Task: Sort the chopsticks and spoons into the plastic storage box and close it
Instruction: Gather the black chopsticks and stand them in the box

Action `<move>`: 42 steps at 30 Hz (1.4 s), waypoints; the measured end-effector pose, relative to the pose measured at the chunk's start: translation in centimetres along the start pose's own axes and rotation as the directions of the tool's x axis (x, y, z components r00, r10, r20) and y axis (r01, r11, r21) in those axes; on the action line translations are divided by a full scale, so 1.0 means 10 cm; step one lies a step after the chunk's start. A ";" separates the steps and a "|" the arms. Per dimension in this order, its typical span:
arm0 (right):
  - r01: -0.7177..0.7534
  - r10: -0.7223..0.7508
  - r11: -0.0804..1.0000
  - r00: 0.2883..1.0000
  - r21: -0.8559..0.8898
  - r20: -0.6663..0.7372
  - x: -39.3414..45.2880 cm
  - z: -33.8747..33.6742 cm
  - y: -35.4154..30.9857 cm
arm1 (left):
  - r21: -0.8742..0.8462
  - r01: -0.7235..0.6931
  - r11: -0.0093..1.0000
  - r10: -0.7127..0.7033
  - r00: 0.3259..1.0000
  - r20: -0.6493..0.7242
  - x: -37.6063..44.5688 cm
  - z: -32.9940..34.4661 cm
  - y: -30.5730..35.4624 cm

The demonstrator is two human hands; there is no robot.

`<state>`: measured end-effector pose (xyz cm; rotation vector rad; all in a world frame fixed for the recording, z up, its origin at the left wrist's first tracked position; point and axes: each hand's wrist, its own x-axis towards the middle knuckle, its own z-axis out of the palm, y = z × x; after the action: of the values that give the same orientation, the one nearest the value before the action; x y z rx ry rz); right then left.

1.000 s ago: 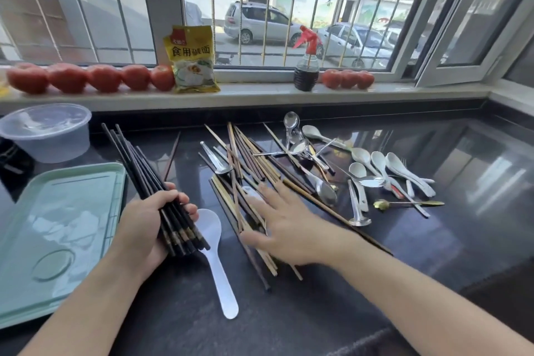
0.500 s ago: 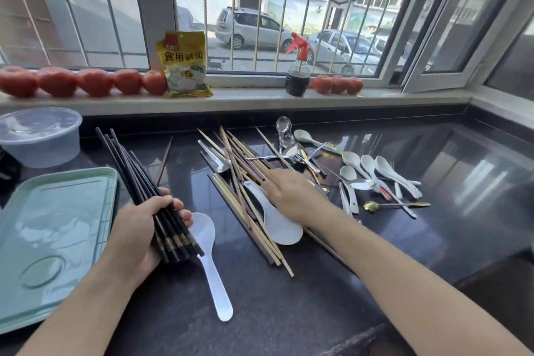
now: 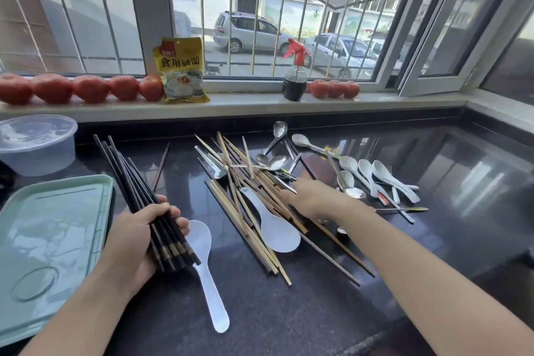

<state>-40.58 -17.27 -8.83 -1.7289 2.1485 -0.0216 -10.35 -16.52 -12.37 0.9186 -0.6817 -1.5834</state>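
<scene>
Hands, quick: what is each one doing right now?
Left hand: grips a bundle of black chopsticks.
Right hand: open, fingers straight, reaching into the pile of wooden chopsticks, holding nothing.

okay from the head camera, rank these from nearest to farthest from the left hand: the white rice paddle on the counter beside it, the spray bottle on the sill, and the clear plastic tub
1. White rice paddle: just right of the left hand, its scoop by the fingertips.
2. Clear plastic tub: back left on the counter, beyond the green tray.
3. Spray bottle: up on the window sill, far right of the hand.
</scene>
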 end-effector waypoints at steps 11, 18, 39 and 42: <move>0.524 -0.341 0.744 0.831 0.414 -0.439 -0.59 0.59 -1.38 | -0.059 -0.096 0.994 0.097 0.995 0.015 -0.10 0.08 0.06; 0.528 -0.064 0.435 0.826 0.729 -0.560 -0.60 0.89 -1.66 | 0.375 -0.546 0.749 0.564 0.823 0.072 -0.20 -0.02 0.16; 0.639 -0.242 0.520 0.747 0.567 -0.619 -0.97 0.39 -1.86 | 0.643 -0.402 0.652 0.488 0.871 0.050 -1.22 0.18 0.86; 0.668 -0.411 0.530 0.741 0.522 -0.531 -1.27 0.16 -2.43 | 0.634 -0.452 0.627 0.476 0.867 0.147 -1.75 -0.19 1.56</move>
<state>-15.11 -10.77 -0.75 -1.8919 1.3367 -1.2376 0.67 -2.50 2.99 1.1440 -1.3841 -0.8406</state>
